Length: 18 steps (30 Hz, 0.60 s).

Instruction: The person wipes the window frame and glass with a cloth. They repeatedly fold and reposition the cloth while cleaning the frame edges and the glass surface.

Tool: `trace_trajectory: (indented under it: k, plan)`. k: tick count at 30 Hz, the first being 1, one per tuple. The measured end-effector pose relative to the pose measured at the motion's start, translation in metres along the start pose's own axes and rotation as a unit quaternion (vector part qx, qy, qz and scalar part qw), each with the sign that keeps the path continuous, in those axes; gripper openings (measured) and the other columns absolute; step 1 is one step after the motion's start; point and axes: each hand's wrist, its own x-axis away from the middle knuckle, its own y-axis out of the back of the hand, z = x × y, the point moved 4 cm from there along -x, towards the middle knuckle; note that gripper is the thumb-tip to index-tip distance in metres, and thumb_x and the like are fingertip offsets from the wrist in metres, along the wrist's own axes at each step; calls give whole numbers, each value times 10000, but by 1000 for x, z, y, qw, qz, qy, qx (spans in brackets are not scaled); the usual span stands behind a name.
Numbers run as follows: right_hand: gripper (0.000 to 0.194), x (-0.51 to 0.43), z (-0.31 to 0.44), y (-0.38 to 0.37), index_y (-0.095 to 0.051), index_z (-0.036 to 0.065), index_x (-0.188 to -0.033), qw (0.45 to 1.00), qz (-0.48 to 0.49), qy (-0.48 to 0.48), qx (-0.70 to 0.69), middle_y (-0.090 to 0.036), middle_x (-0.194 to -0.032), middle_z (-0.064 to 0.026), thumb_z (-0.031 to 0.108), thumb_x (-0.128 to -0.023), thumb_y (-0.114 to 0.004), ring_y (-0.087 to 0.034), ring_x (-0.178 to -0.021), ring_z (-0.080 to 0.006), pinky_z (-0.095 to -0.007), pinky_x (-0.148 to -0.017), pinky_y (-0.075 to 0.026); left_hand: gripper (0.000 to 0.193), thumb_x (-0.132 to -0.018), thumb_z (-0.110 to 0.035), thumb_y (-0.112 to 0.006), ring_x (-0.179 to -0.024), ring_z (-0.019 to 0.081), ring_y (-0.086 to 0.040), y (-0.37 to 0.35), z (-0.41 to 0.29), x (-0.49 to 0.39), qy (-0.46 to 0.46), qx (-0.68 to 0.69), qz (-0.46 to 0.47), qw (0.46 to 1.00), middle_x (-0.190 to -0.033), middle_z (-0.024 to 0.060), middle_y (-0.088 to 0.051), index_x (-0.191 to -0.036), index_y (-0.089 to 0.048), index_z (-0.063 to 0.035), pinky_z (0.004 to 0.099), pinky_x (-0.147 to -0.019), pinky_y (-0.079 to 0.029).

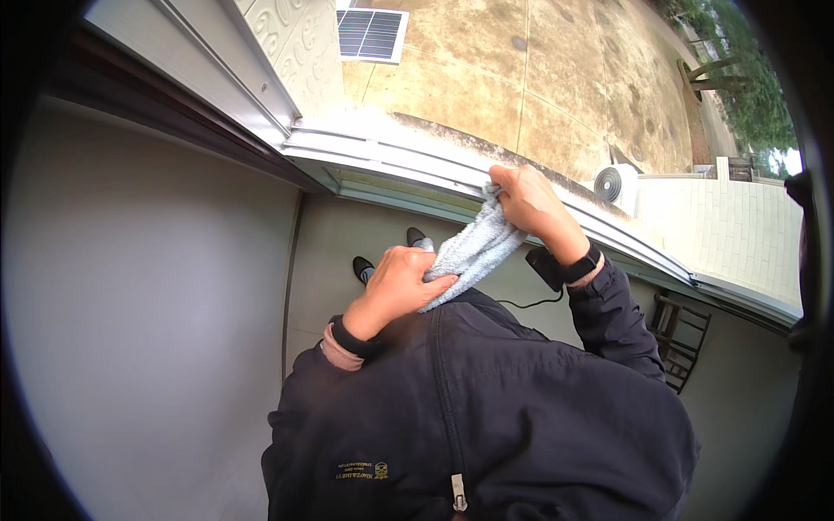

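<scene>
A light grey-blue terry cloth (479, 244) stretches between my two hands in front of my dark jacket. The lower end is gripped by my left hand (404, 280), its thumb lying over the fabric. My right hand (531, 198) is closed on the upper end, over the white metal track of the window sill (417, 159). Whether the right fingers touch the track cannot be told. The middle of the cloth hangs in folds on the room side of the sill.
A white window frame (228, 71) stands at upper left. Outside are a solar panel (371, 36) and an air conditioner's outdoor unit (616, 187). Indoors, a dark slatted chair or rack (681, 338) stands at right, and a black device (546, 267) with a cable is near my right wrist.
</scene>
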Motion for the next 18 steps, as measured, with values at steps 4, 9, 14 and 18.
trace_trajectory:
  k: [4, 9, 14, 18]
  plan:
    - [128, -20, -3, -15, -578, 9, -833, 996, 31, 71, -52, -618, -742, -233, -1, -707, -596, -606, -772, -457, -483, -637, -475, 453, -760, -309, -791, -562, 407, -549, -10, 7, 6, 30, -14, -50, 998, -580, 204, -533, -595, -528, 20, 457, -524, -421]
    - [141, -31, 19, -33, -552, 7, -865, 986, -40, 19, -158, -580, -717, -246, 2, -763, -650, -595, -715, -447, -449, -605, -465, 482, -760, -319, -796, -556, 405, -542, -7, 12, 9, 59, -46, -74, 994, -580, 203, -524, -583, -507, 24, 459, -521, -412]
    - [131, -34, 17, -20, -534, 6, -859, 986, -86, 0, -142, -547, -661, -204, 4, -828, -662, -562, -625, -394, -389, -564, -447, 454, -767, -301, -789, -563, 395, -551, -5, 13, 0, 55, -61, -28, 996, -597, 190, -535, -591, -522, 21, 449, -538, -423]
    - [135, -25, -6, -16, -551, 20, -851, 991, 12, 87, -98, -561, -666, -225, -20, -745, -626, -585, -685, -445, -456, -586, -456, 400, -771, -290, -783, -593, 388, -587, -13, 9, 1, 39, -15, -37, 998, -616, 176, -556, -619, -569, 12, 446, -539, -438]
